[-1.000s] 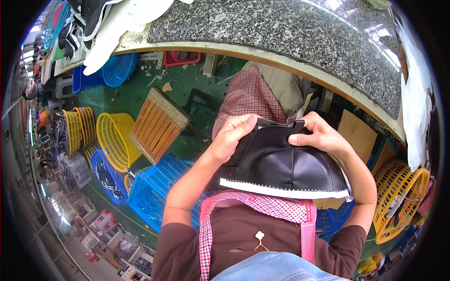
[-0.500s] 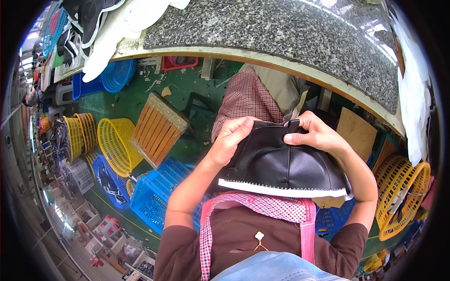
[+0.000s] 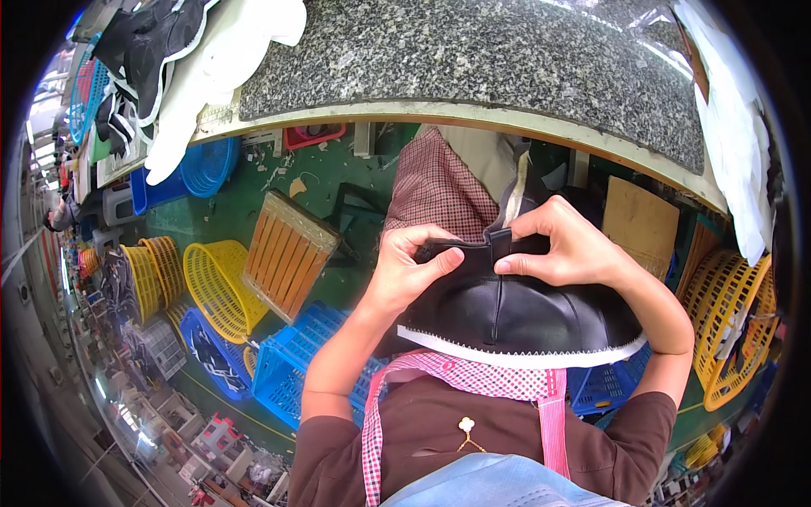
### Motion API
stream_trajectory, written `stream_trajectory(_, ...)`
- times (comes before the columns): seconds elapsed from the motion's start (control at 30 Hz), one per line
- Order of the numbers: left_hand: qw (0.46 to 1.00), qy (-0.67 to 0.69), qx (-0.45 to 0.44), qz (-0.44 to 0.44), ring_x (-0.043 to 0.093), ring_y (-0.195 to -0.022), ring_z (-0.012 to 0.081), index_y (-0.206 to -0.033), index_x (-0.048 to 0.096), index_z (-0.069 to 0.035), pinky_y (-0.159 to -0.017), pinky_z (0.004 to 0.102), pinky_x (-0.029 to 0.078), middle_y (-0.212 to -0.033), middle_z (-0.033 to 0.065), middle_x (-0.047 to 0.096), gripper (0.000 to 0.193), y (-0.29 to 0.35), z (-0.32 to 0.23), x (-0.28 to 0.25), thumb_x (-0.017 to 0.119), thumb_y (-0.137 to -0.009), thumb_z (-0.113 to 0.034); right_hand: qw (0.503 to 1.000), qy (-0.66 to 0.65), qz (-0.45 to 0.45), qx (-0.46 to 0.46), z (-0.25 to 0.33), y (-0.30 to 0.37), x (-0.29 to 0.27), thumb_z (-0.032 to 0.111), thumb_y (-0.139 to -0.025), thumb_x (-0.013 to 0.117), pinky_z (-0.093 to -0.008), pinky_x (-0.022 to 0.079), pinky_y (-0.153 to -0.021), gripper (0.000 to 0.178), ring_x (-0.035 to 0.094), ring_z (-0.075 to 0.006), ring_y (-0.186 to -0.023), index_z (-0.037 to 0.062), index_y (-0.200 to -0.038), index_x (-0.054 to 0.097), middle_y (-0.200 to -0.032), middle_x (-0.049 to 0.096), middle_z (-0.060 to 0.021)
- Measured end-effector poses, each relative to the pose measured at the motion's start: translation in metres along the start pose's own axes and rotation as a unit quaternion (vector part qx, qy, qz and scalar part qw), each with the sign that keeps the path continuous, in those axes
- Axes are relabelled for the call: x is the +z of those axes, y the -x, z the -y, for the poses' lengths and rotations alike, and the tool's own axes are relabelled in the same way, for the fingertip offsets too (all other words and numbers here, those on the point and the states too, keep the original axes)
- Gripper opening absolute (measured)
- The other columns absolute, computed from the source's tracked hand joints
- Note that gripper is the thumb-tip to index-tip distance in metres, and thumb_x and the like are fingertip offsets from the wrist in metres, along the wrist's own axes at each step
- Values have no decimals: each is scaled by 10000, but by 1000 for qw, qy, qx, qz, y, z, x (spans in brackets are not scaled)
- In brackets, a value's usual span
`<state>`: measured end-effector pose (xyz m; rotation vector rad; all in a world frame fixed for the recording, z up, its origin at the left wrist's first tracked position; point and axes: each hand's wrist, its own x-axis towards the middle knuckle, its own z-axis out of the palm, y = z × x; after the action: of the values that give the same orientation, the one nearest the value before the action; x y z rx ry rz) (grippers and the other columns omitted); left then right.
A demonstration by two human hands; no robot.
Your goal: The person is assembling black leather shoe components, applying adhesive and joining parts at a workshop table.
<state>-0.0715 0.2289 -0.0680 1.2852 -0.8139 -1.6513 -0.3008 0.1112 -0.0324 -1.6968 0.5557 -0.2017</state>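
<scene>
A black leather shoe upper (image 3: 524, 314) with a white zigzag-stitched band along its lower edge hangs in front of my chest. My left hand (image 3: 411, 264) pinches its top edge at the left, thumb on the outer face. Near the middle of that edge my right hand (image 3: 557, 243) grips the rim beside a short black pull tab, thumb in front. A seam runs down from the tab toward the white band. Behind the tab, part of the lining and a pale inner edge stand up. The fingers behind the leather are hidden.
A speckled granite worktop (image 3: 473, 63) lies ahead, with black and white shoe pieces (image 3: 156, 55) at its left. On the green floor stand a slatted wooden stool (image 3: 290, 253), yellow baskets (image 3: 224, 287) and a blue crate (image 3: 308, 355). Another yellow basket (image 3: 731, 325) stands at right.
The shoe upper has turned and its edge now folds open around the tab, showing the lining. Both hands have shifted slightly lower, still pinching it. The view has tilted a little.
</scene>
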Motion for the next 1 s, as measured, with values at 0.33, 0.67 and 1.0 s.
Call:
stream_trajectory(0.33,988,-91,41,119,662,-926,170,-1005,755,15,-937,340,520,-922,90,714,288,2,-48,3,834,-730,37,964,253,65,-40,70,3,-19,242,-839,719,-466,469,-554,292,618,-386,-612,20,-709,580,-586,573,-173)
stream_trajectory(0.67,988,-94,107,55,656,-773,150,-907,756,38,-757,282,531,-808,103,707,216,10,-51,10,817,-710,102,936,340,45,-78,74,9,-13,311,-885,700,-448,435,-475,331,600,-360,-526,44,-722,592,-504,533,-139)
stream_trajectory(1.0,989,-120,89,1,688,-848,87,-995,782,-17,-804,248,550,-929,91,768,197,13,-37,9,800,-800,2,866,465,-13,-184,62,25,16,273,-880,698,-328,411,-378,303,586,-180,-438,81,-726,522,-545,481,-12)
